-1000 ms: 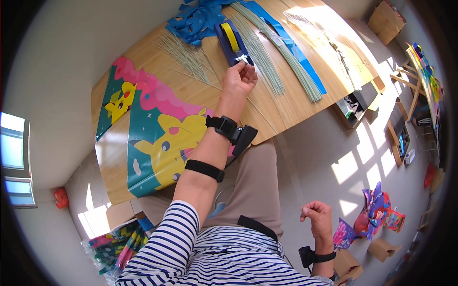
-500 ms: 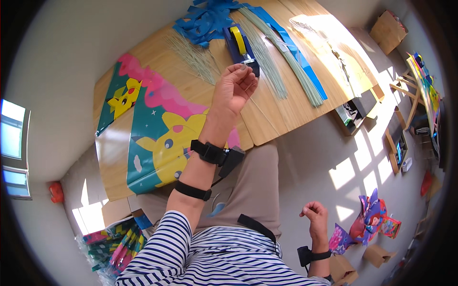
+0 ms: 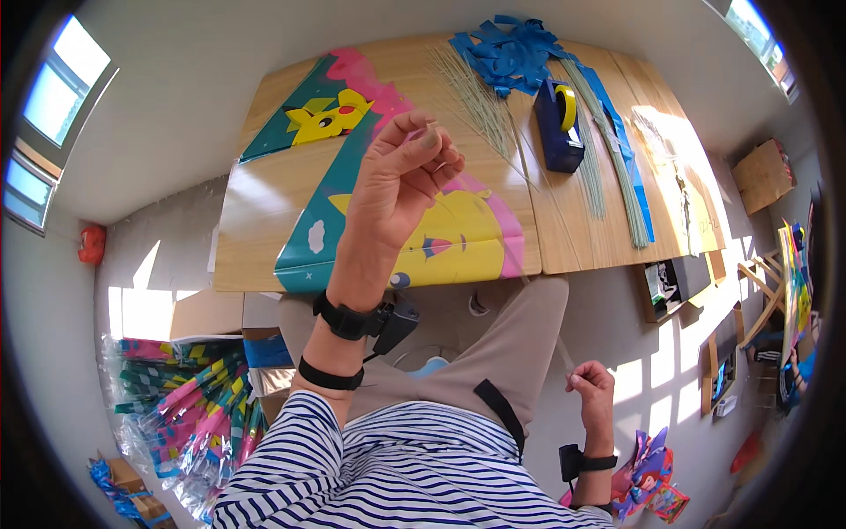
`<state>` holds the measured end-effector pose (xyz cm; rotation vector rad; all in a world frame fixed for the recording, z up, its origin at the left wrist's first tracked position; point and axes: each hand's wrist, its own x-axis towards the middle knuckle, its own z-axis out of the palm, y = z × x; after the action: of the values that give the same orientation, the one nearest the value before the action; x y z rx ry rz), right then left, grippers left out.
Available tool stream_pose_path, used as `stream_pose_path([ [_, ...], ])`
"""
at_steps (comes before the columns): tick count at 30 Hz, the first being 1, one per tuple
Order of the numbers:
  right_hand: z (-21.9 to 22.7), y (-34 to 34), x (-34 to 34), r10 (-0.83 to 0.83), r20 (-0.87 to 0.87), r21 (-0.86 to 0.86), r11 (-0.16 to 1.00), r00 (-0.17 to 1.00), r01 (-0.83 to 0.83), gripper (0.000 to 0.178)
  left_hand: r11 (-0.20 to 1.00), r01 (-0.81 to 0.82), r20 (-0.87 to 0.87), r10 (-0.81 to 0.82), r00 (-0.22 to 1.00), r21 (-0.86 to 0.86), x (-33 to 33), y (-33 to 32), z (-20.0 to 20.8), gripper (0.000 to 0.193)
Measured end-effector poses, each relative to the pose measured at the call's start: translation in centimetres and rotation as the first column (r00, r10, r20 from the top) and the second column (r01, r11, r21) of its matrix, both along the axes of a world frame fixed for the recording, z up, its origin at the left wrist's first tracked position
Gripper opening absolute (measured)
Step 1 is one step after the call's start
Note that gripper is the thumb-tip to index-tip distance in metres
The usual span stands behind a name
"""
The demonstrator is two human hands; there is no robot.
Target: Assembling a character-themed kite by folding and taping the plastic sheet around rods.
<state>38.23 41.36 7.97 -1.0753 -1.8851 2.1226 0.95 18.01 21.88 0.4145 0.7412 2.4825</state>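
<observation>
My left hand [image 3: 401, 172] is raised over the printed sheet, its thumb and fingers pinched together. A thin pale rod [image 3: 526, 277], blurred and see-through, seems to run from that hand down to my right one. Low at the right, beside my knee, my right hand [image 3: 592, 384] is closed with its fingertips on the rod's lower end. The sheet [image 3: 454, 225] is green and pink with yellow cartoon figures and lies flat on the wooden table [image 3: 251, 207]. Right of it stands a dark blue tape dispenser [image 3: 555, 145] with a yellow roll.
Bundles of thin pale rods [image 3: 617, 167] and a heap of blue strips [image 3: 511, 53] lie on the table's far right part. Plastic-wrapped colourful goods [image 3: 189, 397] are on the floor at left. An open box [image 3: 665, 289] sits by the table's right edge.
My left hand has moved from beside the tape dispenser to above the printed sheet. The view has turned, so the table appears farther right. My right hand stays low at the right.
</observation>
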Motion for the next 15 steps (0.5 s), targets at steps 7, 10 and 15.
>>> stream_pose_path([
  [7, 2.1, -0.9, -3.5, 0.158, -0.048, 0.084, 0.985, 0.986, -0.154, 0.009, 0.981, -0.184, -0.182, 0.17, 0.969, -0.06, 1.6, -12.0, 0.1, 0.011],
  [10, 3.6, -1.3, -6.0, 0.231, -0.076, 0.151, 0.964, 0.97, -0.218, 0.008, 0.951, -0.303, -0.209, 0.284, 0.936, -0.065, 3.0, -16.9, -0.5, 0.008],
  [15, 5.7, -2.0, -10.4, 0.372, -0.065, 0.25, 0.905, 0.926, -0.346, 0.012, 0.86, -0.5, -0.152, 0.484, 0.862, -0.101, 5.0, -23.2, -2.5, 0.007],
])
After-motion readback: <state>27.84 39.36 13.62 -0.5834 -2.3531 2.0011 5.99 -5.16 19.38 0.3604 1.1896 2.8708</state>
